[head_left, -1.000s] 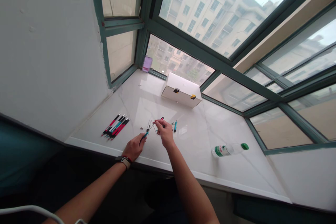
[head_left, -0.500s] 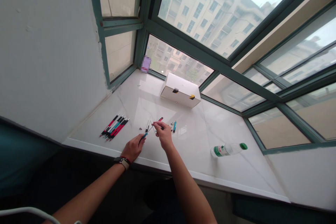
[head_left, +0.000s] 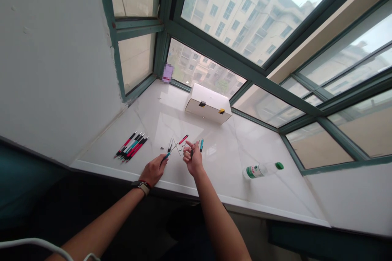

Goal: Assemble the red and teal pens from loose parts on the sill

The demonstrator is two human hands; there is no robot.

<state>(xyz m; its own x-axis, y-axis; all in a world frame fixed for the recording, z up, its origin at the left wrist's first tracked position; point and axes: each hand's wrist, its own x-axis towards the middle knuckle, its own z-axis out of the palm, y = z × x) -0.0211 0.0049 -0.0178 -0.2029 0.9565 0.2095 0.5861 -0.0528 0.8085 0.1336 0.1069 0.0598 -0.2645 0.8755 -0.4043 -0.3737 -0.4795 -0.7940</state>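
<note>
My left hand (head_left: pixel 155 170) is closed around a blue pen barrel (head_left: pixel 166 155), and a thin rod sticks out of its far end. To its right, my right hand (head_left: pixel 192 159) is over the counter with its fingers apart. A dark patch shows by its palm; I cannot make out what it is. Around the hands lie loose pen parts: a red barrel (head_left: pixel 183 139), a blue barrel (head_left: pixel 201 144), a black-and-white piece (head_left: pixel 170 145), thin refills (head_left: pixel 177 148) and a few tiny bits, partly hidden by the right hand.
Several pens (head_left: pixel 131 147) lie side by side on the left of the white counter (head_left: pixel 214 175). A white box (head_left: pixel 208 104) stands at the back by the window. On the right, a clear bottle with a green cap (head_left: pixel 262 170) lies on its side.
My right hand has drawn away from the rod at the blue barrel's tip, and its fingers have spread. My left hand still holds the barrel. The view has shifted slightly.
</note>
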